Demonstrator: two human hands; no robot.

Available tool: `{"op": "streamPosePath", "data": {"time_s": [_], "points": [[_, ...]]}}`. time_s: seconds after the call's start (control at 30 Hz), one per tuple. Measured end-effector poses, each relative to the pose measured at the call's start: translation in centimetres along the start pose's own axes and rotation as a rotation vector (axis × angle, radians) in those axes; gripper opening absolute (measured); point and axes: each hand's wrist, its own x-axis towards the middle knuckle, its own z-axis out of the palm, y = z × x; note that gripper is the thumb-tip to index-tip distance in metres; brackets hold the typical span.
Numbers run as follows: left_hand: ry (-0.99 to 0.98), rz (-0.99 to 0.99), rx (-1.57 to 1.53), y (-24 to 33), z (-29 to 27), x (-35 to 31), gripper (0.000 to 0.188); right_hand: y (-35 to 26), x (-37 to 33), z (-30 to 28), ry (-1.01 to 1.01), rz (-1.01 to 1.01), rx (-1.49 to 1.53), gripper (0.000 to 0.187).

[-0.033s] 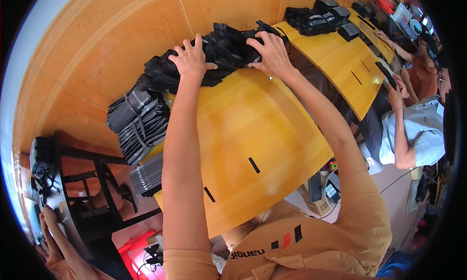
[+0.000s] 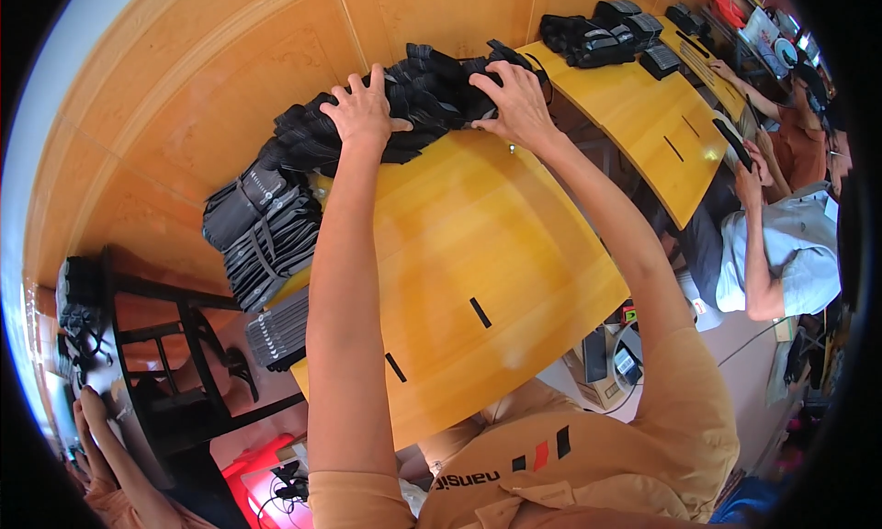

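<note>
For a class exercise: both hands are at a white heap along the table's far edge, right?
Not white: the head view shows a black heap along the far edge of the table, with the left hand and right hand at it.

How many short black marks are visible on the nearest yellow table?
2: one mark beside the left forearm, another mark farther right. More may hide under the black pile.

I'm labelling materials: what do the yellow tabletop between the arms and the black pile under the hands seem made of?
Yellow tabletop: probably varnished wood or laminate; glossy, with bright reflections and faint streaks.
Black pile: likely fabric, mostly matt; it looks folded and floppy, exact fibre unclear.
</note>
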Motion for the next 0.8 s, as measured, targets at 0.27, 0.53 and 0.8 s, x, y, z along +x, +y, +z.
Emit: {"op": "streamPosePath", "data": {"time_s": [0.27,0.53,0.8], "points": [[0.085,0.113,-0.023,-0.9,0.9,-0.3,0.106,4.2,3.7,1.0,-0.048,0.031,0.082,0.063],[0.153,0.131,-0.051,-0.9,1.7,-0.4,0.109,7.6,4.9,2.0,-0.094,0.066,0.221,0.061],[0.216,0.156,-0.073,-1.2,2.1,-1.1,0.101,8.8,5.4,2.3,-0.102,0.108,0.228,0.061]]}}
